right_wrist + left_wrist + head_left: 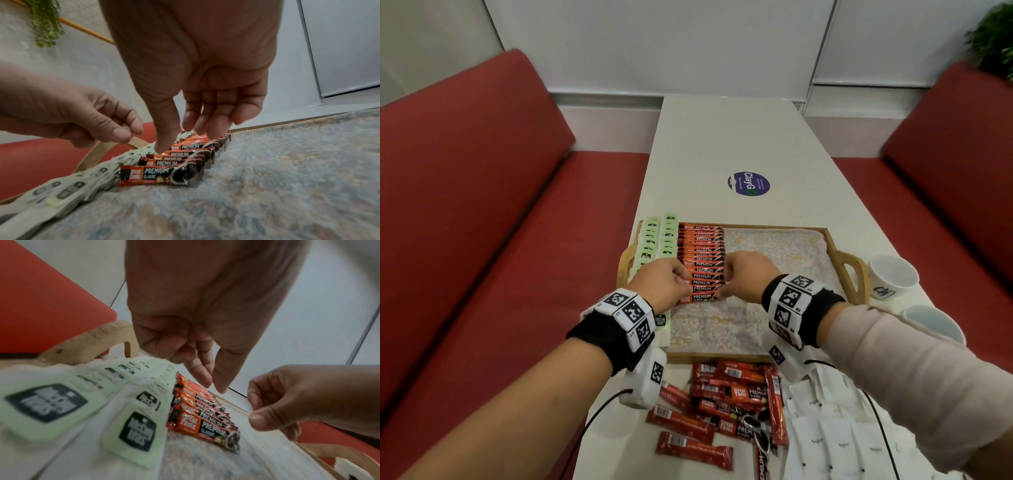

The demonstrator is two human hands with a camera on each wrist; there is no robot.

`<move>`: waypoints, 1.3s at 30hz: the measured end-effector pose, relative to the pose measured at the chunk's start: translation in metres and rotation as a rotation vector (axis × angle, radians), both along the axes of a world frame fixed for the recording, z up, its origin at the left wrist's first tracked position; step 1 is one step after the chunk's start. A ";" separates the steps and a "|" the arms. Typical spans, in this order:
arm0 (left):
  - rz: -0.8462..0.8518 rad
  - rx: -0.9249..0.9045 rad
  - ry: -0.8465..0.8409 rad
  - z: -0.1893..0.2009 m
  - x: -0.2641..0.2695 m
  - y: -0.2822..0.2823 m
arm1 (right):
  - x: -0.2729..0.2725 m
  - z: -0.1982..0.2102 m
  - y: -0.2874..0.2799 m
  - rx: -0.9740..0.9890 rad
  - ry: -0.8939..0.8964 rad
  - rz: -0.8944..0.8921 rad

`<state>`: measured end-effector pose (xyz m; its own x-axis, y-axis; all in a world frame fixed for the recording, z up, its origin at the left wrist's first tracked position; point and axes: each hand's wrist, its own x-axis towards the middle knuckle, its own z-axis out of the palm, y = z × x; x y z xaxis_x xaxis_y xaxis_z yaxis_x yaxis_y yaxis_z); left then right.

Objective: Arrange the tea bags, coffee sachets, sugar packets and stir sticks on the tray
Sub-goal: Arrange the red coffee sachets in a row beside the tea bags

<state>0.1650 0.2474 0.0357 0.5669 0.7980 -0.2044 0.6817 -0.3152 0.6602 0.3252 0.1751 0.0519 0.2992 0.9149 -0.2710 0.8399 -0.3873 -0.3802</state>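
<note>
Sitting on the white table: a wooden handled tray (835,246) lined with patterned cloth, carrying two columns of pale green tea bags (657,240) far left and an overlapping column of red coffee sachets (700,257) beside them. Hovering over that column's near end: left hand (662,282) and right hand (748,274), fingers loosely curled, gripping nothing. Looking light, thin, slick and easily slid, so pinching each sachet by its crimped ends seems best; loose red sachets (722,407) and white sugar packets (835,442) lying near, off the tray.

Glossy foil coffee sachets (701,263) catching light at frame centre, matt pale-green paper tea bags (658,240) lying left of them, smooth light wooden tray (854,270) showing under a soft mottled cloth liner (774,246), matt white paper sugar packets (835,442) lying lower right
</note>
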 end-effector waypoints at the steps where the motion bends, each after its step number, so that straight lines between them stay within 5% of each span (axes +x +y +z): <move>1: 0.008 0.008 -0.009 0.002 -0.002 -0.005 | -0.001 0.003 -0.005 0.019 0.014 -0.008; 11: 0.051 0.039 -0.060 0.016 -0.035 -0.061 | -0.033 0.015 -0.063 0.111 0.023 0.031; 22: -0.033 0.025 -0.005 0.008 -0.065 -0.096 | -0.083 0.011 -0.109 0.006 0.025 0.108; 32: -0.274 0.029 0.224 -0.017 -0.082 -0.104 | -0.123 -0.009 -0.135 -0.139 -0.081 0.149; 39: -0.440 0.195 0.438 -0.034 -0.085 -0.112 | -0.142 -0.021 -0.153 -0.052 -0.127 0.065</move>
